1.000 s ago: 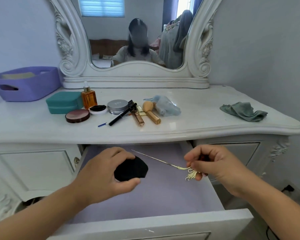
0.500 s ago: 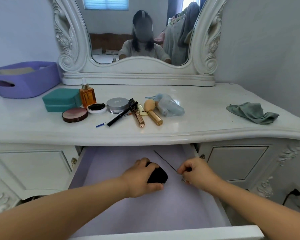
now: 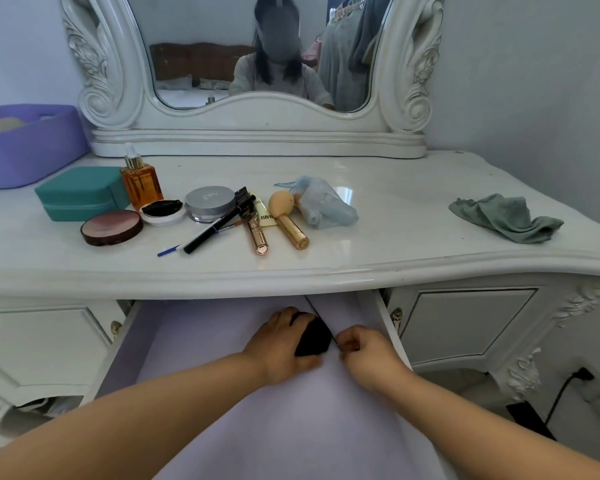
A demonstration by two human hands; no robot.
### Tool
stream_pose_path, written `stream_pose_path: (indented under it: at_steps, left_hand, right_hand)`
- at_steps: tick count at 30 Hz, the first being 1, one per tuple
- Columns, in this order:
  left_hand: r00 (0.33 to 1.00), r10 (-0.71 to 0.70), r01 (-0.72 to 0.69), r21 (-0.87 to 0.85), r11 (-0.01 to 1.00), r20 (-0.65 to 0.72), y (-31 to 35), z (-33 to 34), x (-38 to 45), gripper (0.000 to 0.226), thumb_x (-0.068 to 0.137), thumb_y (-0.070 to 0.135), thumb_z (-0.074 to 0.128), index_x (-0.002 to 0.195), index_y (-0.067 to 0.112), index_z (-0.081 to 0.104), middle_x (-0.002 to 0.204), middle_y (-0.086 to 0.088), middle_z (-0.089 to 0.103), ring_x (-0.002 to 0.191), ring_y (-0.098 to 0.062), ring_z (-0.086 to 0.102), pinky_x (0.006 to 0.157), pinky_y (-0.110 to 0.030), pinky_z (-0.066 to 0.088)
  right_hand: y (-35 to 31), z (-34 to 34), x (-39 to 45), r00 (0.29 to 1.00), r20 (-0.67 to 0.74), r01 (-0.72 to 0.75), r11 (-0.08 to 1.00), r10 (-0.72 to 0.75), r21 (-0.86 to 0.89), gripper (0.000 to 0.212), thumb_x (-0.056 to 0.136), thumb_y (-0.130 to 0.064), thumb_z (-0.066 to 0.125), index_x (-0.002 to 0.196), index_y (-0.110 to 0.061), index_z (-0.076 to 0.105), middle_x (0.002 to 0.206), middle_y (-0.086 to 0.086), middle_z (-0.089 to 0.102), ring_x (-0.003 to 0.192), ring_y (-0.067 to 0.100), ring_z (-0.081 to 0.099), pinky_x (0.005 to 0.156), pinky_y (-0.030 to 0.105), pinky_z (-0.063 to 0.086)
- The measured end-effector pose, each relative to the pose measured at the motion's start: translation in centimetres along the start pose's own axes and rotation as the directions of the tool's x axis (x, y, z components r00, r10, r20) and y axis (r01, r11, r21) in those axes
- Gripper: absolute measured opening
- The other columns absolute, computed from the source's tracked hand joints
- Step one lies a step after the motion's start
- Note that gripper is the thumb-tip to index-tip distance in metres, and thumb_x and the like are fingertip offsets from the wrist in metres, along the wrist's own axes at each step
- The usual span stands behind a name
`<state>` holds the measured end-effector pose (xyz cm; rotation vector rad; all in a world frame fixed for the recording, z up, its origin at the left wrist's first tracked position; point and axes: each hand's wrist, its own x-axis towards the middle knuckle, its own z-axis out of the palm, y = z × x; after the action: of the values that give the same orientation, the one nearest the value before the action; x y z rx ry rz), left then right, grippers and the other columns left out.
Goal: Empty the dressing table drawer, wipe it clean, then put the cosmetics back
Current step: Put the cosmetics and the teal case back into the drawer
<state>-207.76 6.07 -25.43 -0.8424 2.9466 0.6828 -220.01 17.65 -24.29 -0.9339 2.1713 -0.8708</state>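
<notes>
Two hands reach into the open drawer (image 3: 194, 344), lower centre of the frame; drawer lined in lilac, pulled out under the white desk (image 3: 413, 216); left hand (image 3: 278, 351), its grip curled round a black sponge-like pad (image 3: 313, 337), thumb under, fingers over the top; right hand (image 3: 368, 355), just right of the pad, grip pinched on a thin dark pin (image 3: 321, 318) that runs up and left toward the drawer's back edge; pad and pin sit at the upper middle of the drawer, close to its floor, contact with the lining not clear.

Desk top, centre left of the frame, cosmetics in a loose cluster: teal case (image 3: 78, 192); amber dropper bottle (image 3: 141, 181), upright, just beside the case; round brown compact (image 3: 112, 227); small white pot with black top (image 3: 163, 211); silver-lidded jar (image 3: 210, 202); black pen (image 3: 219, 225) lying aslant across the jar's front; rose-gold tube (image 3: 257, 235); gold-handled sponge applicator (image 3: 288, 220); pale blue plastic bag (image 3: 321, 204), crumpled, touching the applicator's head.

Right of the frame: grey-green cloth (image 3: 506, 218), bunched, well apart from the cluster.

Upper left: purple basket (image 3: 32, 157) on the desk; upper centre: carved white mirror (image 3: 257, 123).
</notes>
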Motion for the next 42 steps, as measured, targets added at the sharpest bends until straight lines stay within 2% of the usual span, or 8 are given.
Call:
stream_pose_path:
  at_steps: [4,11,19,24,29,32,37,42]
  left_hand:
    - [1.000,0.020,-0.020,0.000,1.000,0.004,-0.2,0.3,0.6,0.077,0.079,0.050,0.062,0.142,0.029,0.024,0.148,0.000,0.024,0.133,-0.021,0.023,0.108,-0.026,0.024]
    - [0.997,0.070,-0.070,-0.017,0.997,0.021,-0.7,-0.2,0.8,0.077,0.072,0.048,0.068,0.138,0.031,0.032,0.141,0.006,0.035,0.127,-0.018,0.031,0.106,-0.029,0.029]
    - [0.991,0.131,-0.132,0.033,0.991,0.010,-0.5,-0.2,-0.2,0.073,0.075,0.046,0.067,0.137,0.031,0.032,0.141,0.006,0.035,0.126,-0.017,0.030,0.102,-0.023,0.027]
    - [0.993,0.115,-0.116,0.061,0.991,0.019,0.0,-0.2,0.2,0.075,0.075,0.049,0.066,0.138,0.031,0.030,0.143,0.006,0.034,0.126,-0.019,0.030,0.103,-0.025,0.028]
    - [0.989,0.142,-0.144,0.063,0.988,0.038,1.5,0.5,1.3,0.075,0.076,0.050,0.065,0.139,0.030,0.031,0.144,0.004,0.033,0.127,-0.023,0.030,0.105,-0.032,0.030]
    - [0.989,0.142,-0.144,0.041,0.989,0.050,1.8,0.8,1.4,0.076,0.075,0.049,0.066,0.140,0.030,0.029,0.146,0.004,0.030,0.128,-0.022,0.028,0.106,-0.033,0.028]
    - [0.989,0.144,-0.145,0.031,0.989,0.025,1.1,0.9,0.7,0.081,0.071,0.052,0.069,0.140,0.032,0.029,0.147,0.004,0.030,0.129,-0.019,0.027,0.106,-0.027,0.027]
    - [0.985,0.163,-0.165,0.026,0.986,0.065,2.7,1.5,0.9,0.082,0.073,0.051,0.068,0.141,0.032,0.026,0.152,0.002,0.022,0.134,-0.021,0.022,0.108,-0.028,0.025]
  right_hand:
    - [0.0,0.1,-0.3,0.999,0.032,0.000,1.000,0.000,0.024,0.036,0.085,0.002,0.043,0.114,-0.015,0.057,0.111,0.006,0.061,0.091,0.024,0.060,0.055,0.023,0.049]
    - [-1.4,-1.0,-0.7,0.962,0.179,0.257,0.903,-0.205,-0.345,0.055,0.087,-0.002,0.038,0.138,-0.024,0.042,0.133,0.009,0.051,0.114,0.027,0.055,0.083,0.021,0.045]
    - [-1.6,-1.3,-2.9,0.945,0.261,0.325,0.665,-0.198,-0.673,0.031,0.092,-0.013,0.036,0.117,-0.006,0.053,0.113,0.020,0.058,0.100,0.036,0.057,0.068,0.027,0.037]
    - [-1.8,-1.4,-3.9,0.923,0.354,0.382,0.484,-0.153,-0.788,0.027,0.094,-0.017,0.035,0.100,-0.002,0.058,0.112,0.018,0.059,0.099,0.033,0.057,0.084,0.033,0.036]
    - [-2.3,-2.4,-3.2,0.977,0.152,0.207,0.819,-0.148,-0.535,0.023,0.089,-0.011,0.040,0.088,0.002,0.059,0.086,0.015,0.054,0.075,0.028,0.049,0.063,0.025,0.036]
    - [-1.9,-3.1,-2.4,0.982,0.021,0.188,0.946,-0.189,-0.265,0.019,0.084,-0.011,0.055,0.097,-0.005,0.066,0.095,0.011,0.067,0.088,0.025,0.062,0.076,0.030,0.051]
    - [-0.6,-3.7,-2.7,0.980,-0.017,0.198,0.979,-0.197,0.045,0.031,0.079,-0.006,0.067,0.109,-0.014,0.064,0.094,-0.004,0.064,0.088,0.009,0.063,0.078,0.015,0.049]
    - [-0.1,-3.7,-3.3,0.938,-0.221,0.305,0.938,-0.266,0.166,0.028,0.082,0.000,0.062,0.082,-0.028,0.064,0.082,-0.008,0.066,0.076,0.003,0.061,0.067,0.005,0.047]
